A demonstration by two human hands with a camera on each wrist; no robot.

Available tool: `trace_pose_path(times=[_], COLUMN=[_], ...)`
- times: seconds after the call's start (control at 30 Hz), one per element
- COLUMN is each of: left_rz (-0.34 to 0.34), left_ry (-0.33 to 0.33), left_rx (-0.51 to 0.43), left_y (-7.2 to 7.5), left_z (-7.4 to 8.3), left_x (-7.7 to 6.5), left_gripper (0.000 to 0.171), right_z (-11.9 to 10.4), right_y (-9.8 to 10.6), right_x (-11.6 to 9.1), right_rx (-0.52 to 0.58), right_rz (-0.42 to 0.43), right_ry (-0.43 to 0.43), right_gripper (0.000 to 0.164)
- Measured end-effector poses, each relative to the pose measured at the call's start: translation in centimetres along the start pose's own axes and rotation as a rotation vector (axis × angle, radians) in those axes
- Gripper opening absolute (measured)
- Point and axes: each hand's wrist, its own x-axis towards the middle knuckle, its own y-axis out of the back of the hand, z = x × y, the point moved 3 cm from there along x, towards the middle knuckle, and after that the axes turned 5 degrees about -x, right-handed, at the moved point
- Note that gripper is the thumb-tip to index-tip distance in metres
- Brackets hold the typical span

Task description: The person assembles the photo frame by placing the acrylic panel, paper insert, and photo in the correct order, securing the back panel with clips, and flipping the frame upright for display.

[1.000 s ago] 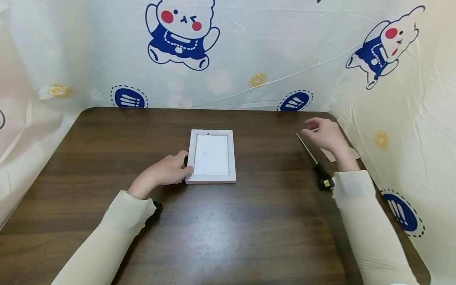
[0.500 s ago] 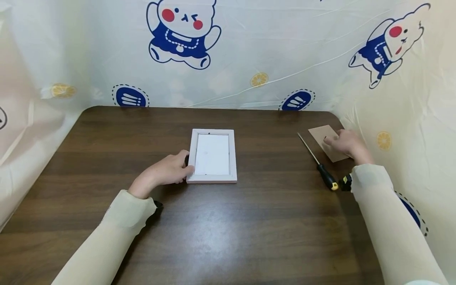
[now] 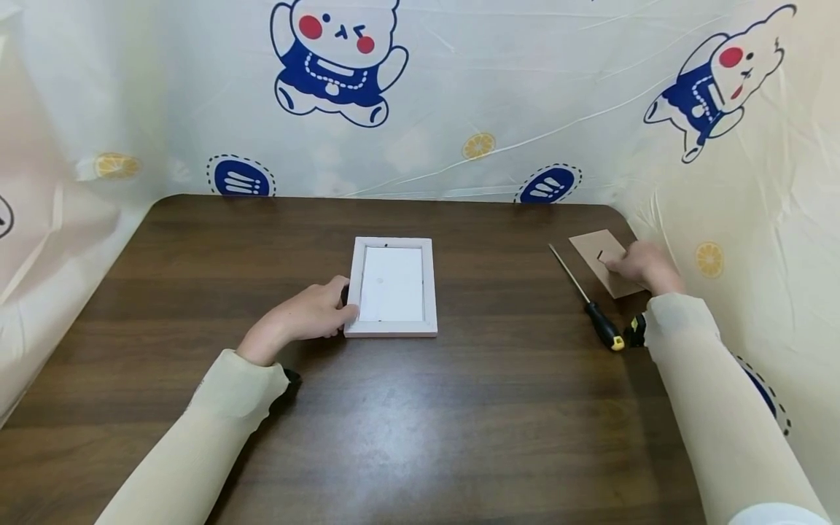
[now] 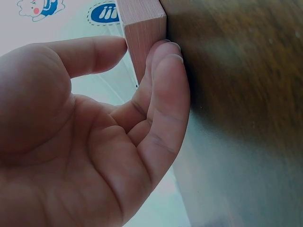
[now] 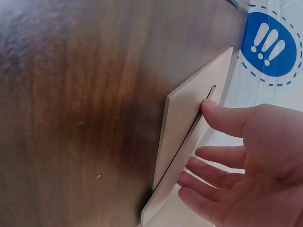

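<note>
A white picture frame (image 3: 429, 292) with a white panel inside lies on the brown table, left of centre in the head view. My left hand (image 3: 311, 313) grips its left side near the lower corner. In the left wrist view the thumb rests against one face and curled fingers (image 4: 168, 94) reach under the wooden edge. At the far right, my right hand (image 3: 646, 266) holds the side of a thin light-brown board (image 3: 593, 244). The right wrist view has the thumb (image 5: 225, 116) on the board beside a dark narrow slit, with the other fingers behind its edge.
A screwdriver (image 3: 602, 324) with a black and yellow handle lies just left of the board, its shaft pointing away. Printed pale curtains (image 3: 426, 95) rise along the table's back and both sides. The table's right edge runs close by my right arm.
My right hand has come down from above the table's right side onto the board and taken hold of it, uncovering the screwdriver's handle. The left hand and picture frame have stayed put.
</note>
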Motion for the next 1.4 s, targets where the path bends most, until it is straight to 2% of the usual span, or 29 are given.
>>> trace_pose_path(times=[0.2,0.4,0.53,0.73,0.83,1.07,1.4], left_rz=[0.001,0.002,0.0,0.006,0.004,0.002,0.001], left_ry=[0.001,-0.003,-0.001,0.002,0.001,0.001,0.001], left_rx=[-0.005,-0.003,-0.002,-0.002,-0.005,-0.007,-0.006], left_y=[0.0,-0.1,0.0,0.1,0.1,0.0,0.0], left_z=[-0.1,-0.2,-0.1,0.1,0.0,0.0,0.1], left_x=[0.0,0.0,0.0,-0.1,-0.1,-0.1,-0.2], left_gripper=[0.055,0.055,0.053,0.051,0.05,0.049,0.046], right_z=[0.4,0.7,1.1,1.1,0.8,0.7,-0.3], right_y=[0.1,0.6,1.0,1.6,2.0,3.2,4.8], right_x=[0.3,0.3,0.0,-0.8,-1.1,-1.1,-1.5], right_rx=[0.06,0.08,0.148,0.196,0.184,0.142,0.167], right_rz=[-0.031,-0.084,-0.127,-0.095,-0.058,0.074,0.05], right_ry=[-0.058,-0.061,-0.081,-0.108,-0.096,-0.073,-0.029], right_gripper=[0.06,0.068,0.079,0.093,0.091,0.061,0.05])
